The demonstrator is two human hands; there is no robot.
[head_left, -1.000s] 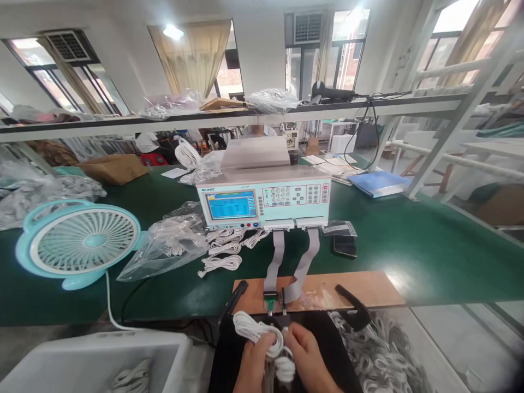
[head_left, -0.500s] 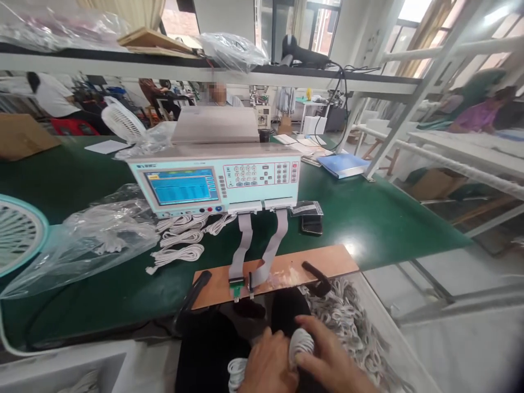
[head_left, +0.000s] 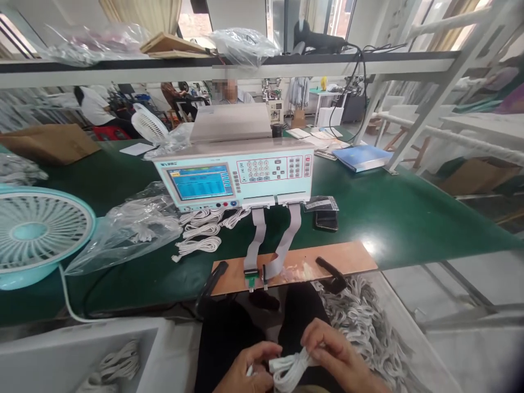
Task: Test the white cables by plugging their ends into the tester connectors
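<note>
A coiled bundle of white cable is held above my lap, between my two hands. My right hand pinches the bundle at its right end. At its left end is my left hand, fingers curled, with a small white cable end showing between them. Beyond my knees, a green connector board and a second small plug sit at the front edge of an orange-brown board. Grey ribbon cables join them to a tester with a lit blue screen.
Several coiled white cables lie before the tester, near a plastic bag and a turquoise fan. Black clamps hold the board. A heap of cables lies at right; a white bin stands at left. People sit further back.
My hands have moved apart, and the cable bundle now shows lengthwise between them instead of end-on in my grip. The view has swung left, showing more of the fan and bin.
</note>
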